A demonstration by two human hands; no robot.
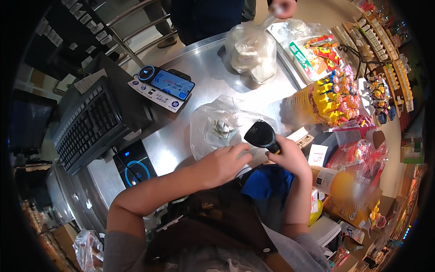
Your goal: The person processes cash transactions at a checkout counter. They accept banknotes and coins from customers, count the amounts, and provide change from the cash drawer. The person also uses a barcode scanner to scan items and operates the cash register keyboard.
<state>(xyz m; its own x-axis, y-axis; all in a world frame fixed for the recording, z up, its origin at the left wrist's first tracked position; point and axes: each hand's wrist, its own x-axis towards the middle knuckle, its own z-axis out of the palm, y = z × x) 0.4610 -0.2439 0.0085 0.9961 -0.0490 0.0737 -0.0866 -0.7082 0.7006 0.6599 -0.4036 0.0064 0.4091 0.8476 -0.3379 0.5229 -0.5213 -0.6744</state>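
A black handheld barcode scanner [261, 134] is gripped by its handle in my right hand [289, 154], its head over the steel counter [163, 149]. Just left of it, my left hand [226, 163] rests at the near edge of a clear plastic bag [204, 117]; its fingers are bent, and whether they pinch the plastic cannot be told. Inside or under that bag lies a small clear pack [221, 131] with something greenish and silvery. Farther back stands a filled, whitish plastic bag [249, 51], its top held by another person's hand [282, 8].
At left are a black keyboard [90, 127], a payment device with a lit screen [171, 85] and a black pad with a blue ring [137, 171]. On the right stand a tub of lollipops [319, 100], a tray of packaged sweets [316, 56] and a bottle of orange drink [333, 182].
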